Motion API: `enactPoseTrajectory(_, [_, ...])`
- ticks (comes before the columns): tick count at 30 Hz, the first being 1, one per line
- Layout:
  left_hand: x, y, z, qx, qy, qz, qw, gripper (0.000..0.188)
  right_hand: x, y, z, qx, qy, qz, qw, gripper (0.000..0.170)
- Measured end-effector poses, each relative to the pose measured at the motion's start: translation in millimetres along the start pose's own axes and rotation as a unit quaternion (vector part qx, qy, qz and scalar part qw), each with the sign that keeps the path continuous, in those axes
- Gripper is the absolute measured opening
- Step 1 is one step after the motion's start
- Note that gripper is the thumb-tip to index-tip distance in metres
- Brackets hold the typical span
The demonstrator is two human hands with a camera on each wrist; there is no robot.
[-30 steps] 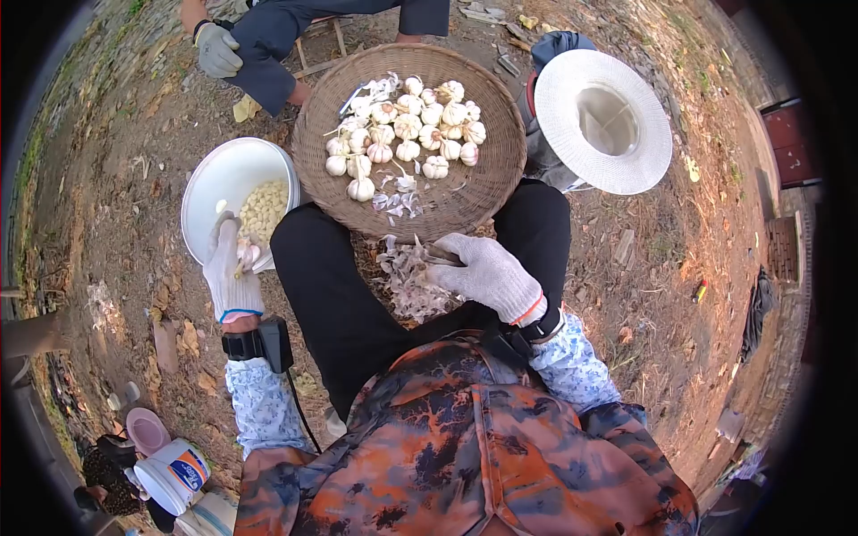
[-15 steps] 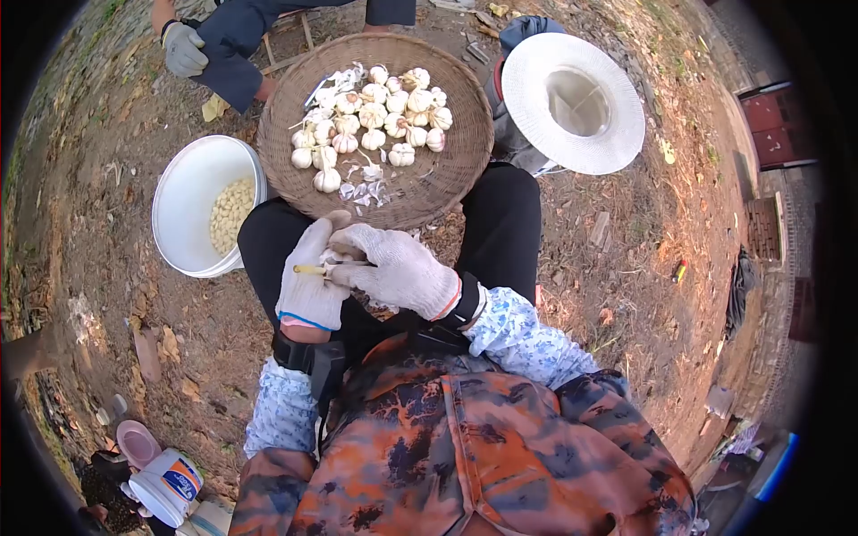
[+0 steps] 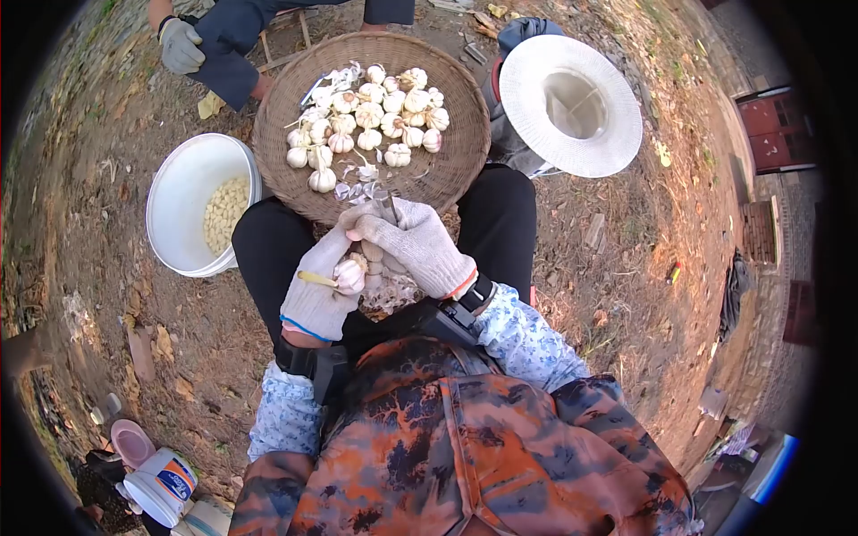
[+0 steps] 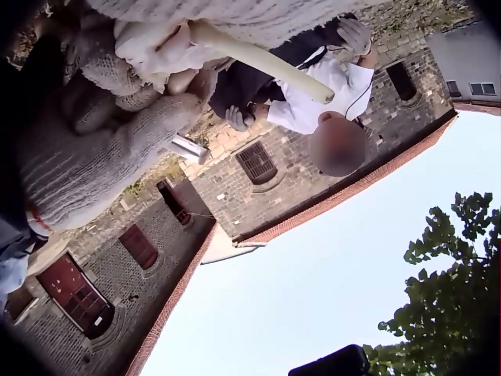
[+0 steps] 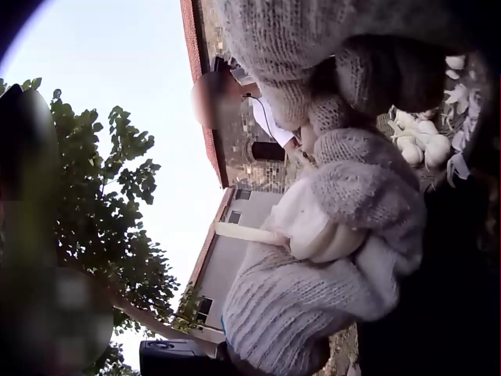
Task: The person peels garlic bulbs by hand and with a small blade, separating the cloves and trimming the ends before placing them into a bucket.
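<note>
Both hands wear pale knitted gloves and meet above the lap in the head view. My left hand (image 3: 313, 302) holds a garlic bulb (image 3: 349, 276) against its palm, the cut stem (image 5: 246, 233) poking out past the glove. The fingers of my right hand (image 3: 422, 252) curl against the left fingertips and grip a small metal blade (image 4: 188, 148), which juts out beyond them. What lies between the touching fingertips is hidden. Just ahead, a round wicker basket (image 3: 451, 188) bears several whole garlic bulbs (image 3: 368, 114) and loose papery skins (image 3: 356, 191).
At the left stands a white bucket (image 3: 170, 210) with peeled cloves (image 3: 225, 214) inside. A pale brimmed hat (image 3: 617, 134) sits at the right of the basket. Garlic skins (image 3: 391, 293) lie between the knees. Another person's gloved hand (image 3: 181, 46) rests on a knee beyond.
My left hand has come from inside the bucket to the lap, bringing the garlic bulb. My right hand has moved left to meet it, and its fingers have shifted forward off the bulb.
</note>
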State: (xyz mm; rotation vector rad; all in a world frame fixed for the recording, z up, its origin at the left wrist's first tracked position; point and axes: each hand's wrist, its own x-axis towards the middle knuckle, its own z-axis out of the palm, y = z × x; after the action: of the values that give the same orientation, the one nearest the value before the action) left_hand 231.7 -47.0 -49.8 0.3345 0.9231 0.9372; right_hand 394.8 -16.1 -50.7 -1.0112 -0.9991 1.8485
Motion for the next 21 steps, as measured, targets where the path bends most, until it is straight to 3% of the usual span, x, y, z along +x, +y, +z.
enactPoseTrajectory(1, [-3,0,4,0.061,-0.002,0.036,0.998,0.024,-1,-1,0,0.0,0.0,0.0,1.0,0.027])
enactPoseTrajectory(4, [6,-4,-15,0.045,-0.031,0.03,0.998,0.018,-6,-4,-5,0.006,-0.023,0.029,0.999,0.031])
enactPoseTrajectory(6, [0,4,-10,-0.09,-0.042,-0.063,0.993,0.015,-5,-4,-8,-0.163,0.015,-0.043,0.986,0.036])
enactPoseTrajectory(8, [3,1,-13,-0.11,-0.049,-0.079,0.99,0.015,-5,-1,-6,-0.196,0.037,-0.074,0.977,0.039])
enactPoseTrajectory(11, [2,-3,-14,-0.113,-0.044,-0.084,0.989,0.015,-8,-2,-4,-0.302,0.071,-0.1,0.946,0.043])
enactPoseTrajectory(13, [1,-2,-14,-0.096,-0.03,-0.071,0.992,0.015,-8,3,-3,-0.465,0.112,-0.142,0.867,0.037])
enactPoseTrajectory(16, [-2,3,-14,-0.095,-0.026,-0.072,0.993,0.018,-18,-5,-1,-0.467,0.113,-0.113,0.87,0.033])
enactPoseTrajectory(18, [-5,6,-19,-0.08,0.04,-0.012,0.996,0.023,-24,-7,-6,-0.458,0.083,-0.11,0.878,0.029])
enactPoseTrajectory(21, [-7,16,-30,-0.004,0.005,0.013,1.0,0.029,-30,-5,-3,-0.434,0.036,-0.114,0.893,0.027])
